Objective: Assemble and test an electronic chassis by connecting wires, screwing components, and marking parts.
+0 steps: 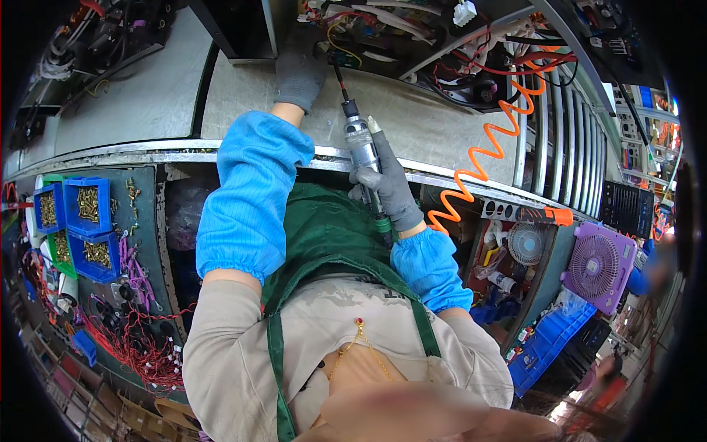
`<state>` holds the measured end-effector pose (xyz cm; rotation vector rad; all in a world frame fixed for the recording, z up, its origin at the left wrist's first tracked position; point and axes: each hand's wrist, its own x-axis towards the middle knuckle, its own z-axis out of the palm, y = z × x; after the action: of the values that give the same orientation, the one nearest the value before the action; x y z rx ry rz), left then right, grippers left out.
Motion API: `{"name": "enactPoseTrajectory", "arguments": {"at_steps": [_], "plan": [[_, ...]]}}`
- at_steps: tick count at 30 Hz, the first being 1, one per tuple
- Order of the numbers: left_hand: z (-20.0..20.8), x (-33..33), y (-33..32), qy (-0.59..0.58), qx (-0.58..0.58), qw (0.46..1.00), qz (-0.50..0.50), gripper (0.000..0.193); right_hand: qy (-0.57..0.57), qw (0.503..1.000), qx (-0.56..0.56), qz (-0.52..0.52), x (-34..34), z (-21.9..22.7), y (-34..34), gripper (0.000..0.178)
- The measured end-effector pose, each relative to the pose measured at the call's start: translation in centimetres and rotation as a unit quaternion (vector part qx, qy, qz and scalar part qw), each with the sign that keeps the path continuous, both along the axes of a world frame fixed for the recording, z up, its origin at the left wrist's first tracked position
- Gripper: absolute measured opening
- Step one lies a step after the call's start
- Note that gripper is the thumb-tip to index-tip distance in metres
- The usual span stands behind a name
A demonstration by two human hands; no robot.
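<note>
Broadly, I see the grey tabletop [434, 136] carrying an open chassis of wiring [442, 51] at its far edge. My right hand [390, 193] has its fingers clamped round the barrel of an electric screwdriver [361, 140], bit tip aimed into the chassis. It looks rigid and fairly weighty; mid-barrel seems the best hold. My left hand [300, 68] rests on the chassis; whether its fingers are closed, I cannot tell.
</note>
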<state>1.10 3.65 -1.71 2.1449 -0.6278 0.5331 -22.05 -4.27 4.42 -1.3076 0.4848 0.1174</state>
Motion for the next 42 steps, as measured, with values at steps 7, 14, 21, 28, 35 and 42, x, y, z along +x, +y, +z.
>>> {"name": "enactPoseTrajectory", "arguments": {"at_steps": [7, 14, 21, 28, 35, 42], "plan": [[0.8, 0.2, 0.4, 0.013, 0.017, 1.000, -0.018, 0.025, -0.036, 0.999, -0.026, -0.004, 0.0, -0.8, 0.4, 0.098], [1.1, 0.3, 0.6, 0.037, 0.028, 0.998, -0.046, 0.028, -0.019, 1.000, -0.009, -0.011, 0.1, 0.0, 0.9, 0.099], [1.4, 0.5, 0.5, 0.004, 0.075, 0.996, -0.053, 0.030, -0.014, 1.000, -0.019, -0.015, 0.3, 0.0, 1.2, 0.097], [1.5, 0.6, 0.6, 0.019, 0.073, 0.995, -0.063, 0.033, -0.068, 0.997, 0.011, -0.042, 0.3, -0.5, 1.6, 0.088], [1.1, 1.3, 0.5, -0.009, 0.065, 0.993, -0.100, 0.031, -0.063, 0.996, 0.041, -0.057, 0.5, -0.1, 1.5, 0.088], [0.8, 1.1, 0.0, 0.017, -0.012, 0.995, -0.093, 0.025, -0.044, 0.998, -0.027, -0.040, 0.9, 0.5, 1.7, 0.088]]}}
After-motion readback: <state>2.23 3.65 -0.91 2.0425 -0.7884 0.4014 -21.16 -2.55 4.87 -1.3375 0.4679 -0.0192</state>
